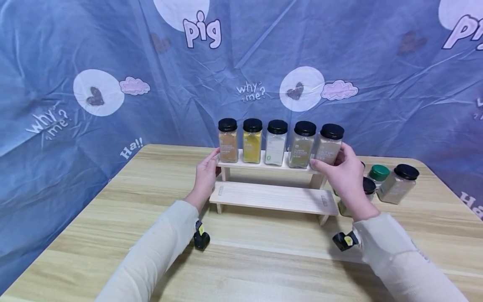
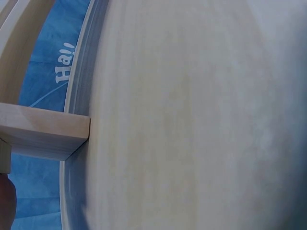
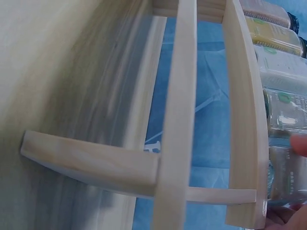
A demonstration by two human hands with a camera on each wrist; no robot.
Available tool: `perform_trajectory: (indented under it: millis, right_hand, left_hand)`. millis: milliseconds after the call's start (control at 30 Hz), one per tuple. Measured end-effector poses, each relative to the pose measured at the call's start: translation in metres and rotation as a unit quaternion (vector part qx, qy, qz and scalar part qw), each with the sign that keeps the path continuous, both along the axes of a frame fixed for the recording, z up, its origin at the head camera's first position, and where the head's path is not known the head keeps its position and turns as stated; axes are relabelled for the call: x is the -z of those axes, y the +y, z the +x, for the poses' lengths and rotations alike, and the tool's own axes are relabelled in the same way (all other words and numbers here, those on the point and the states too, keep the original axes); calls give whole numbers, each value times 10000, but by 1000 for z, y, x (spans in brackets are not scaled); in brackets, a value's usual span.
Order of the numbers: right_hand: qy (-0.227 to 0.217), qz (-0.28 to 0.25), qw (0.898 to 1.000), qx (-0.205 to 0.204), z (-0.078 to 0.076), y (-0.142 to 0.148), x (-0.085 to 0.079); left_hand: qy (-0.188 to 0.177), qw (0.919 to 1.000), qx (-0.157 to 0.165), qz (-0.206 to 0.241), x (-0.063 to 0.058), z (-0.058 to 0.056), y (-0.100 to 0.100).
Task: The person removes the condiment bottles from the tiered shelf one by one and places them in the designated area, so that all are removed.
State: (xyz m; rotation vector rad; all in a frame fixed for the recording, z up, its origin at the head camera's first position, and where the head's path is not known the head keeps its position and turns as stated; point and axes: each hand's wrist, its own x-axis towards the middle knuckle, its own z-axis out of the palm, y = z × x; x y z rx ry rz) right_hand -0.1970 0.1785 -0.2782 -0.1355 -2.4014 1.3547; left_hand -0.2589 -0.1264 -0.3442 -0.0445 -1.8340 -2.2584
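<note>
A two-tier pale wooden spice rack (image 1: pixel 273 197) stands on the table. Several black-capped spice jars line its upper tier: a reddish-brown one (image 1: pixel 228 144), a yellow one (image 1: pixel 252 144), a white one (image 1: pixel 276 147), one labelled cumin powder (image 1: pixel 302 149) and a beige jar (image 1: pixel 327 149) at the right end. My right hand (image 1: pixel 345 178) grips that beige jar from its right side, thumb across the front; in the right wrist view its base is at the tier's end. My left hand (image 1: pixel 205 178) holds the left end of the upper tier, its fingers partly hidden. A fingertip (image 2: pixel 5 201) edges into the left wrist view.
To the right of the rack stand more jars: a green-capped jar (image 1: pixel 378 174), a large black-capped jar (image 1: pixel 399 184) and others partly behind the right hand and wrist. Blue printed cloth (image 1: pixel 241 63) hangs behind the wooden table (image 1: pixel 264 268).
</note>
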Motion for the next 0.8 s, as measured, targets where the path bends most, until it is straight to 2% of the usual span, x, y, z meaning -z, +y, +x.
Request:
perform_trajectory:
  millis: [300, 500, 800]
  right_hand:
    - [306, -204, 9988, 327, 1, -1, 5]
    - [801, -560, 9944, 407, 3, 0, 5]
    - [1374, -610, 9869, 593, 10, 2, 3]
  left_hand:
    - [-1, 10000, -35, -84, 1, 0, 1]
    - [25, 10000, -35, -33, 2, -1, 0]
    - [5, 10000, -5, 44, 2, -1, 0]
